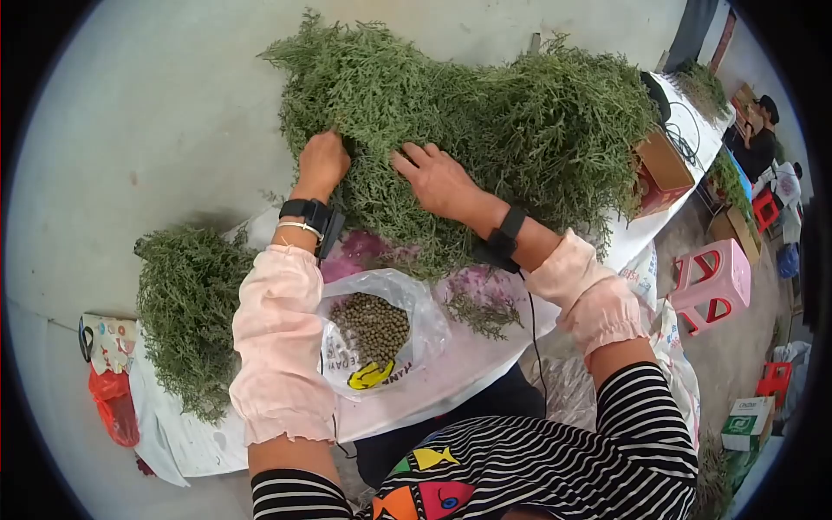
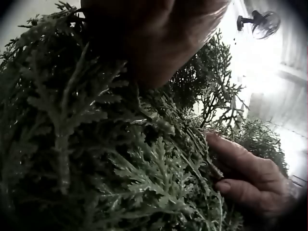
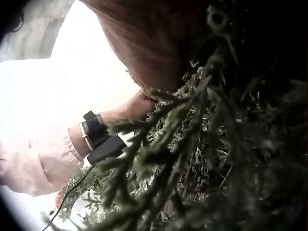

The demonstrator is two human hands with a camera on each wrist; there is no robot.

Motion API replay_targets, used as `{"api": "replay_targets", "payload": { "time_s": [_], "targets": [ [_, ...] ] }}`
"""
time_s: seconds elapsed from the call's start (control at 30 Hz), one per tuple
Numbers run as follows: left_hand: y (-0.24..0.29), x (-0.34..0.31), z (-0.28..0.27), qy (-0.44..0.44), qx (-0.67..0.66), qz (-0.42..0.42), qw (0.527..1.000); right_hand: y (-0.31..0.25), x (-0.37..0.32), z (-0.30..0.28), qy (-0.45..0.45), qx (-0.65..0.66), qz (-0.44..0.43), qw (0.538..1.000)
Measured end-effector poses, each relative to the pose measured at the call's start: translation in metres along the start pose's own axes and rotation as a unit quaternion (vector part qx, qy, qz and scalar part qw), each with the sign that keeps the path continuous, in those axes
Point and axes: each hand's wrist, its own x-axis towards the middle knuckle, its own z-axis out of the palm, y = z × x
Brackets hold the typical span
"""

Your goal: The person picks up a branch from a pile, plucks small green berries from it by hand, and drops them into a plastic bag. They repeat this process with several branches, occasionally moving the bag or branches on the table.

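Note:
A large heap of green feathery sprigs [image 1: 373,95] spreads over the table's far side. The left hand [image 1: 323,163] reaches into its left part, fingertips hidden in the foliage; up close, its palm side [image 2: 159,38] hangs dark over the sprigs. To its right the right hand [image 1: 439,180] lies on the heap, thumb and fingers spread apart. In the left wrist view the right hand [image 2: 255,183] has its thumb and fingers around the edge of some sprigs [image 2: 159,168], with a gap between the tips. Sprigs [image 3: 192,115] hide its fingers in the right wrist view.
Nearer the body lies a clear plastic bag [image 1: 425,325] of small round brownish-green items [image 1: 373,328]. Another green bundle [image 1: 191,312] stands at left, a cardboard box [image 1: 663,173] at right. A pink stool [image 1: 715,282] and a seated person [image 1: 763,143] are farther right.

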Motion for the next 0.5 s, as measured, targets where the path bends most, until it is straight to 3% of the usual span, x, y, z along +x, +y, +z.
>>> {"api": "replay_targets", "payload": {
  "time_s": [0.1,0.17,0.37,0.47,0.5],
  "targets": [
    [-0.007,-0.013,0.009,0.028,-0.023,0.008,0.999,0.0,-0.015,-0.003,0.055,0.027,-0.015,0.998],
    [-0.007,-0.021,0.008,0.085,-0.058,0.04,0.994,0.001,-0.019,-0.012,0.008,0.023,-0.018,1.0],
    [-0.013,-0.053,-0.02,0.065,-0.14,-0.014,0.988,0.016,-0.025,-0.033,-0.119,0.023,-0.012,0.993],
    [-0.01,-0.067,-0.02,0.067,-0.154,-0.041,0.985,0.012,-0.038,-0.031,0.049,0.028,-0.058,0.997],
    [-0.01,-0.072,-0.021,0.093,-0.189,-0.024,0.977,0.003,-0.046,-0.041,0.038,0.029,-0.056,0.997]
  ]
}}
